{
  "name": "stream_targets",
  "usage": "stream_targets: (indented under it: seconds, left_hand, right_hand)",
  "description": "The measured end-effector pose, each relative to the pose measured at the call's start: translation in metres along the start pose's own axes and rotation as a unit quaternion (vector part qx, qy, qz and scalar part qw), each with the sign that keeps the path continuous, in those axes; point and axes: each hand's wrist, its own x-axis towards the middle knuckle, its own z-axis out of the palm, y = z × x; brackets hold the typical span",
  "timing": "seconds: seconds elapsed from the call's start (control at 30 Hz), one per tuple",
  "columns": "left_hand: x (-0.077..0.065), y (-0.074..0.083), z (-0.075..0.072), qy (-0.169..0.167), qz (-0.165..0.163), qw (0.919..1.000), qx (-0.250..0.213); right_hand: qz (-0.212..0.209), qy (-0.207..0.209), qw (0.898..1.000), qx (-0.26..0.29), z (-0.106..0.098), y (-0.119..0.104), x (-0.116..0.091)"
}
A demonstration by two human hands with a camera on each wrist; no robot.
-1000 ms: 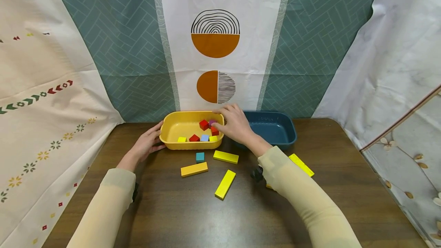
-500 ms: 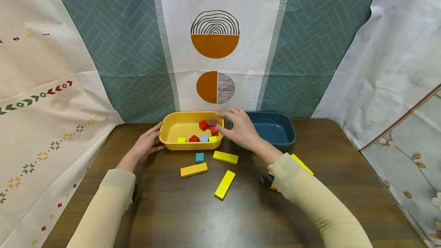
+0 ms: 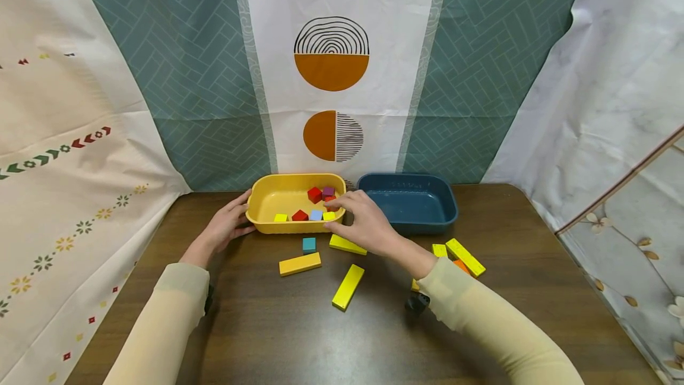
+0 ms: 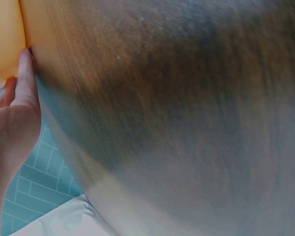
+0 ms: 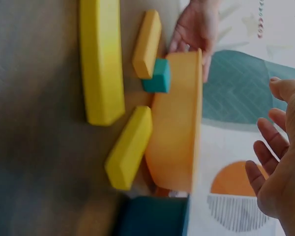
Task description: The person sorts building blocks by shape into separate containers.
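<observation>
A yellow plastic bin (image 3: 297, 227) stands at the back of the table with several small cubes inside. My left hand (image 3: 224, 226) touches its left end with outstretched fingers; in the left wrist view the hand (image 4: 14, 118) lies along the bin's outer wall. Above the bin's right end hovers my right hand (image 3: 369, 224), thumb and fingers spread, nothing between them. Near those fingers are a red cube (image 3: 331, 200), a purple cube (image 3: 328, 192) and a yellow cube (image 3: 328, 216). The right wrist view shows that hand (image 5: 285, 147) with parted fingers.
A dark blue bin (image 3: 411, 227) stands right of the yellow one. In front lie a teal cube (image 3: 309, 245), an orange-yellow block (image 3: 300, 264) and long yellow blocks (image 3: 348, 287). More blocks, one a long yellow block (image 3: 465, 256), lie beside the right sleeve. A curtain hangs behind.
My right hand has moved off the purple cube, toward me to the bin's near right corner. The left hand stays at the bin's left end.
</observation>
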Motion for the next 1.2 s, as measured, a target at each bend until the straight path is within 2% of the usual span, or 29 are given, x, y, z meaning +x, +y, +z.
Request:
stream_targets:
  seconds: [0.13,0.3,0.43,0.6,1.0,1.2]
  left_hand:
    - [0.003,-0.004,-0.002,0.003,0.001,1.0,0.001]
    - [0.002,-0.003,-0.002,0.002,0.002,1.0,0.001]
    - [0.001,-0.002,-0.001,-0.002,0.002,1.0,-0.004]
    - [0.002,-0.002,-0.002,-0.005,0.006,0.9999,-0.008]
    - [0.003,-0.004,-0.004,-0.007,0.01,0.9998,-0.014]
    - [0.003,-0.004,-0.004,-0.005,0.008,0.9998,-0.019]
  right_hand:
    - [0.011,-0.019,1.0,0.018,0.012,0.0,-0.008]
    - [0.058,-0.044,0.997,0.028,0.027,0.003,-0.017]
    - [0.094,-0.055,0.994,0.015,0.039,0.006,-0.02]
    - [0.117,-0.055,0.992,-0.002,0.052,0.008,-0.021]
    - [0.131,-0.086,0.983,-0.1,0.076,0.0,-0.017]
    - [0.127,-0.088,0.979,-0.133,0.084,-0.003,-0.013]
